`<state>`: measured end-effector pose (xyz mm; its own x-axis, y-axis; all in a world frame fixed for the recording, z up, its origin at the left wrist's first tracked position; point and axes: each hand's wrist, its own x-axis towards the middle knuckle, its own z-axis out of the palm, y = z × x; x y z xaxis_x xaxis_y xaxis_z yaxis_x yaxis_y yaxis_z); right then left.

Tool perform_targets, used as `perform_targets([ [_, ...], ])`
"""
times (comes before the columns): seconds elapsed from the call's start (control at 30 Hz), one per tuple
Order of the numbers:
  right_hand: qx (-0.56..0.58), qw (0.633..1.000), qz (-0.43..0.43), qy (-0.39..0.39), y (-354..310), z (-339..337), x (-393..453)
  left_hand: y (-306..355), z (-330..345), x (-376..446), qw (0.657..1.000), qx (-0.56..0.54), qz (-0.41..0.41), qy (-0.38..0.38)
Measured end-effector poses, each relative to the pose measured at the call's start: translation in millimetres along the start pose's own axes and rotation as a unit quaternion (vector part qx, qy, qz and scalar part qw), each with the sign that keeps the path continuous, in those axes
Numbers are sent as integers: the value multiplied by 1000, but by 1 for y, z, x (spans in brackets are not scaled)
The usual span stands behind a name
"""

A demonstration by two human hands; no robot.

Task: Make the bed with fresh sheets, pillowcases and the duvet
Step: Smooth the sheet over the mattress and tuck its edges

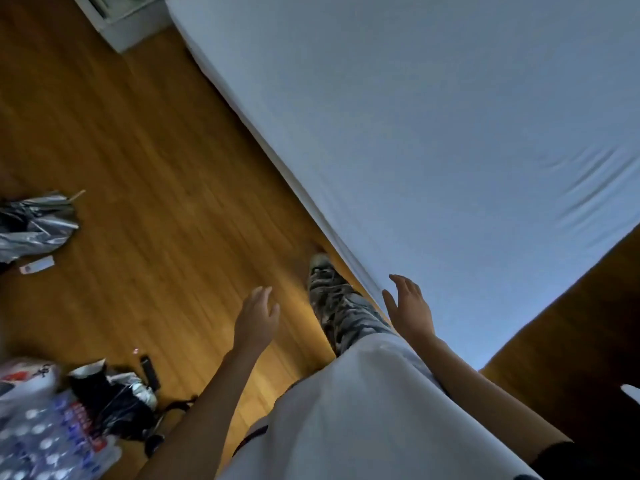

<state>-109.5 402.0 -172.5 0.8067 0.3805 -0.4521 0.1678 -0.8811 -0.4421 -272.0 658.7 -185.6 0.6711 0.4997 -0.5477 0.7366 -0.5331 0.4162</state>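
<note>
Both hands, left hand (257, 315) and right hand (408, 304), are held released and empty beside the bed (433, 133), where a fitted sheet is stretched; pillowcases and duvet seemingly must be fetched next.

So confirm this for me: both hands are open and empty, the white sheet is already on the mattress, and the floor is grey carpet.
Not quite: the floor is brown wood boards, not grey carpet, as the head view shows. The rest holds: left hand and right hand are open and empty, and the white sheet covers the mattress.
</note>
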Motion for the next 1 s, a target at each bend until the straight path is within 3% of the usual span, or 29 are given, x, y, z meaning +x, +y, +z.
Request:
perform_targets([
  [0.23,-21,994,-69,-78,-116,-34,147,28,-105,98,993,-48,-58,85],
  [0.37,-35,989,-120,-81,-188,-52,216,26,-152,141,985,-94,-73,121],
  [0.7,-60,987,-113,-101,-332,-29,347,-45,-270,300,980,-112,-123,113],
  [1.0,51,997,56,-1,-497,-2,444,-103,-496,495,998,-4,63,23],
])
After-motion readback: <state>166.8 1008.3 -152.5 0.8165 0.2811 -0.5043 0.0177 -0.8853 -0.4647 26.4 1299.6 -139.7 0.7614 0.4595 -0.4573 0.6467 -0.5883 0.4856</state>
